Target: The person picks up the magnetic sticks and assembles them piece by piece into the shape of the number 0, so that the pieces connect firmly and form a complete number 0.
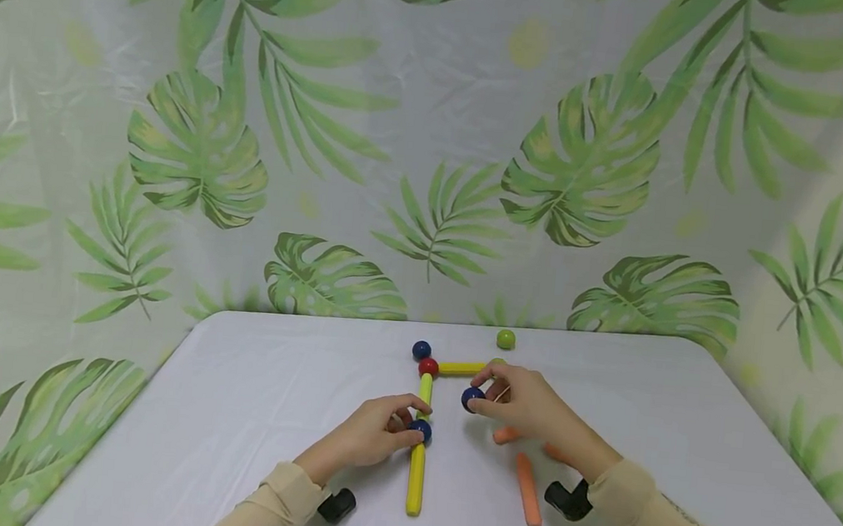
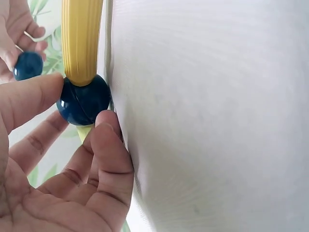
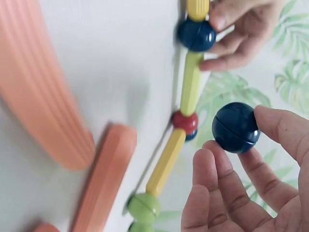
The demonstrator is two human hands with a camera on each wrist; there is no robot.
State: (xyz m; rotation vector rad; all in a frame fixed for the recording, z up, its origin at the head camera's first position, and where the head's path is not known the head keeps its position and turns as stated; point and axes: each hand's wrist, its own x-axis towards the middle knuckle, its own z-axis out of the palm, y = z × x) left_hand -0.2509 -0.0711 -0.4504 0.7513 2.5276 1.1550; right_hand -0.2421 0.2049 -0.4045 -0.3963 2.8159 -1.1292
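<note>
My left hand (image 1: 375, 433) pinches a blue ball (image 2: 82, 104) between thumb and fingers, low at the tabletop. A yellow rod (image 1: 415, 481) meets this ball on the near side, and a light green rod (image 3: 191, 83) on the far side. That green rod leads to a red ball (image 1: 428, 367), from which a second yellow rod (image 1: 460, 368) runs right to a green ball (image 3: 144, 207). Held in the fingertips of my right hand (image 1: 533, 402) is another blue ball (image 3: 235, 127), to the right of the light green rod and apart from the chain.
Several orange rods lie on the right, one straight (image 1: 529, 491) near the front, others partly behind my right arm. A loose-looking blue ball (image 1: 421, 349) sits just behind the red one. Another green ball (image 1: 506, 339) is at the white table's (image 1: 268, 383) back edge, before a leaf-patterned cloth.
</note>
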